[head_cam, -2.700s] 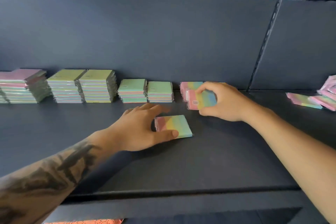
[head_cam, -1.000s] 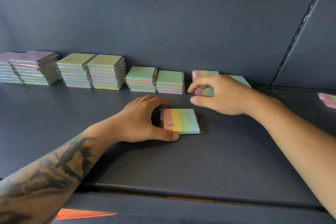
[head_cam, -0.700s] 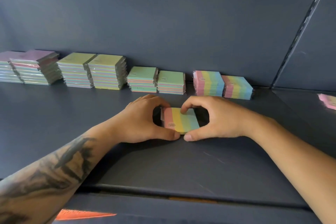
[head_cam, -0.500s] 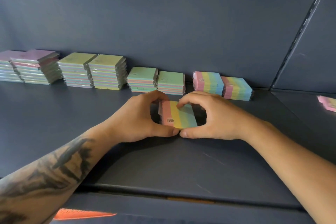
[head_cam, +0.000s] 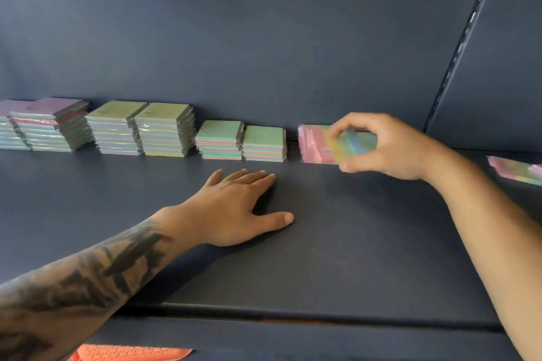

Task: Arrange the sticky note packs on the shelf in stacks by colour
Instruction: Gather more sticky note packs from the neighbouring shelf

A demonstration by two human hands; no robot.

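My right hand [head_cam: 390, 146] pinches a rainbow-striped sticky note pack [head_cam: 349, 148] between thumb and fingers, holding it against the rainbow stack [head_cam: 309, 143] at the back of the dark shelf [head_cam: 352, 243]. My left hand [head_cam: 234, 208] lies flat on the shelf with straight fingers and holds nothing. Left of the rainbow stack stand two low green-topped stacks [head_cam: 240, 141], two taller yellow-green stacks [head_cam: 140, 129] and pink-topped stacks [head_cam: 44, 126]. The hand hides the rainbow packs behind it.
Loose rainbow packs [head_cam: 516, 170] lie on the neighbouring shelf section at the right edge. A slotted upright [head_cam: 457, 56] divides the two sections. The shelf's back panel rises right behind the stacks. An orange object [head_cam: 132, 353] shows below the shelf's front edge.
The rainbow pack that both hands held mid-shelf now sits in my right hand alone, lifted back and right to the rainbow stack. My left hand has let go and flattened on the shelf.
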